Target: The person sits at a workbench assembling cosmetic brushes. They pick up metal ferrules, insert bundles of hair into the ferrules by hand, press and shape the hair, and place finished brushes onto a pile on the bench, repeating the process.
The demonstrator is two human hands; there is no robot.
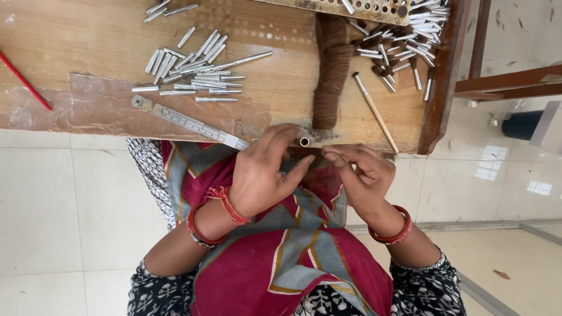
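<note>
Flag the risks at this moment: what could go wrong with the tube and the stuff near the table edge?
1. The small metal tube is pinched by left hand fingertips past the table edge; a slip likely drops it into the lap.
2. The thin stick overhangs the edge beside the right hand; a nudge could knock it off.

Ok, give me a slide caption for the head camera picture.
Left hand holds a small metal tube at the wooden table edge, right hand beside it.

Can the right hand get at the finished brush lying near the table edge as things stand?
Probably yes: the right hand sits just below the brush, with bare table between them and nothing blocking.
</note>
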